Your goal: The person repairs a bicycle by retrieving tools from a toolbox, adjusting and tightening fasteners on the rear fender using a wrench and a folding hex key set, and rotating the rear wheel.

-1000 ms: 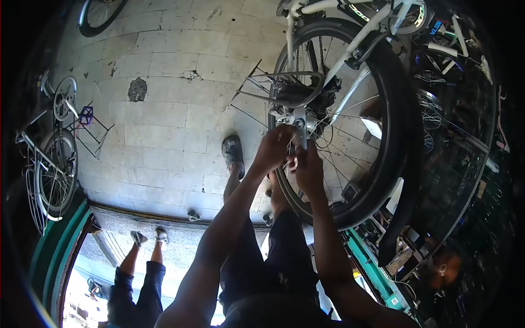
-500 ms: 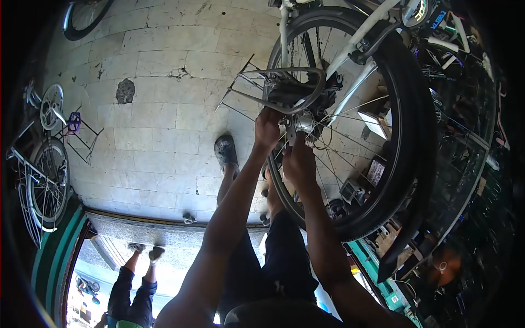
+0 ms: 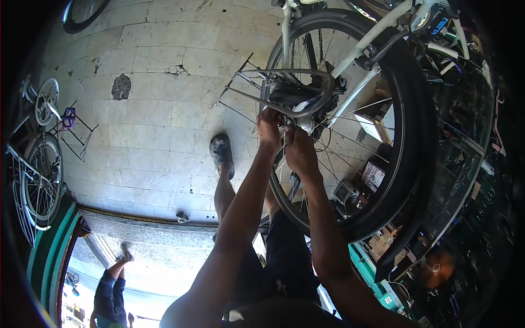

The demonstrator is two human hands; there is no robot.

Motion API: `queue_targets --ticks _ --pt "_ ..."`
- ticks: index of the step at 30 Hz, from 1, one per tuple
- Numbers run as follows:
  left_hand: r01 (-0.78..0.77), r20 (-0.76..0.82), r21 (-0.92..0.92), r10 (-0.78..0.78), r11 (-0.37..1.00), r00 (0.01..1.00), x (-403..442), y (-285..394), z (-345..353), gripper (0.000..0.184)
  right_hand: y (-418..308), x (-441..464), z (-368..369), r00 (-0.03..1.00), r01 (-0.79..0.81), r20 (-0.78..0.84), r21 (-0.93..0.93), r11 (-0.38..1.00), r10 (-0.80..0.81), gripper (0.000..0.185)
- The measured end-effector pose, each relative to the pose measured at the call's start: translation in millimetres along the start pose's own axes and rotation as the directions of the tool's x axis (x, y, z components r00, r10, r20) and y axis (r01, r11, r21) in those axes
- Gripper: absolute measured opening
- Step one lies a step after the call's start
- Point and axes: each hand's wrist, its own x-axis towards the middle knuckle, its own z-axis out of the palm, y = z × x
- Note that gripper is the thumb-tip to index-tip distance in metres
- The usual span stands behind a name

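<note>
My left hand (image 3: 268,127) is closed at the hub area of a bicycle wheel (image 3: 397,139), just under a curved metal tube frame (image 3: 330,90). Close beside it, my right hand (image 3: 299,147) is closed with its fingertips against the same spot. A small bit of shiny metal shows between the hands, too little to name. What each hand pinches is hidden by the fingers. Dark parts (image 3: 292,95) sit inside the curved tube, above my hands. The white bicycle frame (image 3: 374,35) runs up to the right from the hub.
Another bicycle (image 3: 44,169) stands at the left, and part of a wheel (image 3: 82,22) shows at the top left. Cluttered shelving (image 3: 459,164) lines the right side, near an orange fan (image 3: 436,269). A person (image 3: 112,292) is outside beyond the doorway step (image 3: 147,227).
My hands have come closer together at the hub, and the flat silver tool seen between them is now mostly hidden. The person outside has stepped left. The view has shifted slightly.
</note>
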Motion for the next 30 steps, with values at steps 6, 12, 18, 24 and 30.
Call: queue_targets --ticks 6,12,18,24,30 --pt "-0.147 -0.027 0.153 0.153 0.977 0.988 -2 9 2 0.018 13 10 3 0.994 -0.042 0.106 0.104 0.994 0.031 0.045" --pt "-0.142 0.061 -0.017 0.142 0.99 0.988 3 -4 1 0.021 18 8 5 0.992 0.124 0.014 0.005 0.992 -0.124 0.038" --pt "-0.194 0.06 0.209 0.186 0.958 0.981 8 -28 6 0.015 3 8 1 0.979 -0.104 0.196 0.21 0.972 0.062 0.033" --pt "-0.252 0.015 0.313 0.26 0.916 0.965 7 -28 9 0.012 -7 14 -14 0.961 -0.107 0.268 0.138 0.985 0.067 0.032" --pt "-0.376 0.005 0.467 0.423 0.8 0.906 8 -40 18 0.022 8 16 2 0.939 0.342 0.011 -0.153 0.927 -0.345 0.025"
